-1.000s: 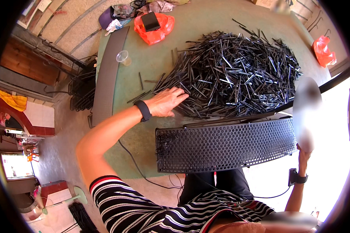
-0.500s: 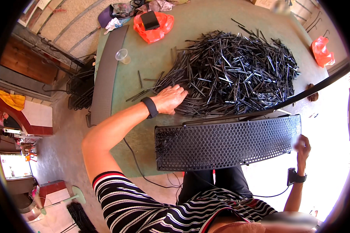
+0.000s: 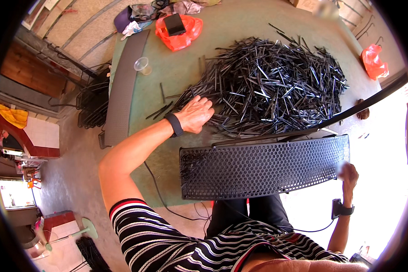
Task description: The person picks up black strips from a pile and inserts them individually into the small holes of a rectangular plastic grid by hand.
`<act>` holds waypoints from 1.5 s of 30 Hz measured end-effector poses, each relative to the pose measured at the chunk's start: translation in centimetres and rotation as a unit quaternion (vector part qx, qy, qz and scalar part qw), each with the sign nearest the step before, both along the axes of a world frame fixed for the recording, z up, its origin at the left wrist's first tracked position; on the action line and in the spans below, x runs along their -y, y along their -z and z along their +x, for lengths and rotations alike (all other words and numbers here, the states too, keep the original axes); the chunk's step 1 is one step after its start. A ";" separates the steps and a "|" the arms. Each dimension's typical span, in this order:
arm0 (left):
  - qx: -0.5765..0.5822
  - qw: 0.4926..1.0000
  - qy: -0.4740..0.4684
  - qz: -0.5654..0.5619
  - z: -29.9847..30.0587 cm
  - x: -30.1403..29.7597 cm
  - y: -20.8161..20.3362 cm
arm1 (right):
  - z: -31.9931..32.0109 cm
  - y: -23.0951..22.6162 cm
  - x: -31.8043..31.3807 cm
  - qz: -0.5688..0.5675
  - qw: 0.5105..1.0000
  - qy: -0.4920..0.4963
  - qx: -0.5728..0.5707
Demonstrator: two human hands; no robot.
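Blk strips [image 3: 276, 86], loose heap on tbl [image 3: 226, 25]

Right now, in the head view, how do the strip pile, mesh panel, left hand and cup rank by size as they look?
Largest to smallest, by area in the picture:
Strip pile
Mesh panel
Left hand
Cup

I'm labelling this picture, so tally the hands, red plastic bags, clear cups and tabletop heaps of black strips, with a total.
Hands: 2
Red plastic bags: 2
Clear cup: 1
Heap of black strips: 1
Total: 6
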State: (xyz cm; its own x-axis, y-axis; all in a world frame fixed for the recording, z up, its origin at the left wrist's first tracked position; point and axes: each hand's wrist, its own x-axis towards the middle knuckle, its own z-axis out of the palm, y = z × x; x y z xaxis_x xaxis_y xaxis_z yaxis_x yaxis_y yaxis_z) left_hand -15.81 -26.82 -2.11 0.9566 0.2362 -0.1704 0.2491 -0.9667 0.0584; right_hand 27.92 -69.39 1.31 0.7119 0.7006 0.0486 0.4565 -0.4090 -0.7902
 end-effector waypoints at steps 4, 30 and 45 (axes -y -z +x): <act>0.024 0.999 0.016 -0.035 -0.7 -0.7 0.5 | 0.0 0.2 0.1 0.003 1.000 -0.011 -0.012; 0.455 0.781 -0.346 -0.251 -3.0 -1.9 0.1 | -4.0 -2.8 -1.7 0.032 0.999 -0.012 -0.039; 0.486 0.703 -0.438 -0.279 -7.2 0.5 3.8 | -4.1 -2.1 -1.9 0.044 0.996 -0.028 -0.069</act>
State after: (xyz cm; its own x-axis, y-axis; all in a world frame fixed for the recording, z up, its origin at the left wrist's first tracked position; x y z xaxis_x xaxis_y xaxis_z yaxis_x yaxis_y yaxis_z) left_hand -23.02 -27.32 -5.90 0.2136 0.9633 0.1625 0.3152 -0.2254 0.9219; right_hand 23.82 -67.44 3.43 0.6766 0.7362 0.0160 0.3604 -0.3121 -0.8790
